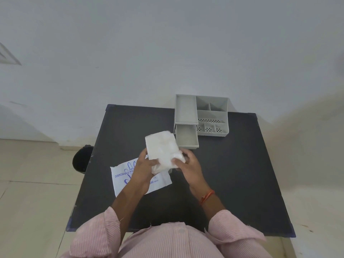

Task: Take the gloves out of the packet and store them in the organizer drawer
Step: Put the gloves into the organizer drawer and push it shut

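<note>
The gloves point(161, 148), a thick white translucent stack, are up off the surface point(232, 174) and held in both hands above its middle. The left hand point(143, 169) has its grip clamped on the stack's near left edge, thumb on top. The right hand point(189, 164) is clamped on the near right corner, fingers curled round the loose film there. The stack tilts, far end raised toward the drawer point(186, 136).

That drawer is pulled out, open, just beyond the stack's far end, and nothing shows inside it. It belongs to the grey organizer point(212, 116), which sits at the far edge of the surface with a long tray on top at the left and small compartments to the right.

Below the hands lies the packet point(121, 176), flat on the surface, white with blue print and a hand outline, partly hidden by the left wrist.

A red thread band point(207, 196) circles the right wrist. Pink striped sleeves point(96, 226) fill the near edge. A dark bin point(81, 159) stands on the floor to the left of the surface.
</note>
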